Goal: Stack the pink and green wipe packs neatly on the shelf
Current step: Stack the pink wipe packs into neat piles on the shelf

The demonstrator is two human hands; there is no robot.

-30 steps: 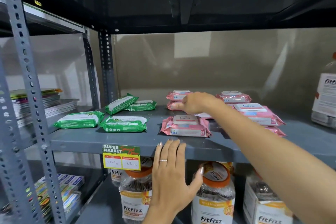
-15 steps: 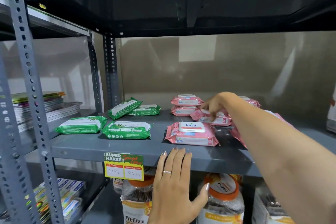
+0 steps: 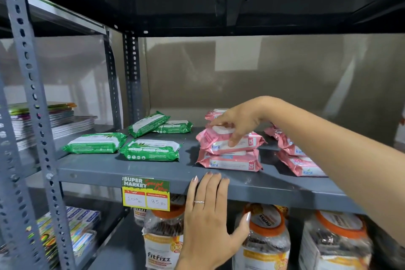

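My right hand (image 3: 238, 121) grips a pink wipe pack (image 3: 221, 141) that rests on top of another pink pack (image 3: 230, 161) near the front of the grey shelf (image 3: 153, 172). Behind them stand two more stacked pink packs (image 3: 211, 114), mostly hidden by the hand. Further pink packs (image 3: 300, 164) lie to the right, partly behind my forearm. Several green wipe packs lie loose on the left: one (image 3: 95, 146) at far left, one (image 3: 151, 150) beside it, two (image 3: 149, 123) overlapping at the back. My left hand (image 3: 208, 215) lies flat against the shelf's front edge, fingers spread, holding nothing.
A price tag (image 3: 146, 193) hangs on the shelf edge. Fitfizz jars (image 3: 163, 245) fill the shelf below. Stacked books (image 3: 54, 120) lie on the neighbouring rack at left, behind a perforated upright (image 3: 32, 103). The upper shelf (image 3: 219, 6) hangs low overhead.
My right hand carried a pink pack from the back forward and set it on top of the front pink pack. The left hand stayed on the shelf edge.
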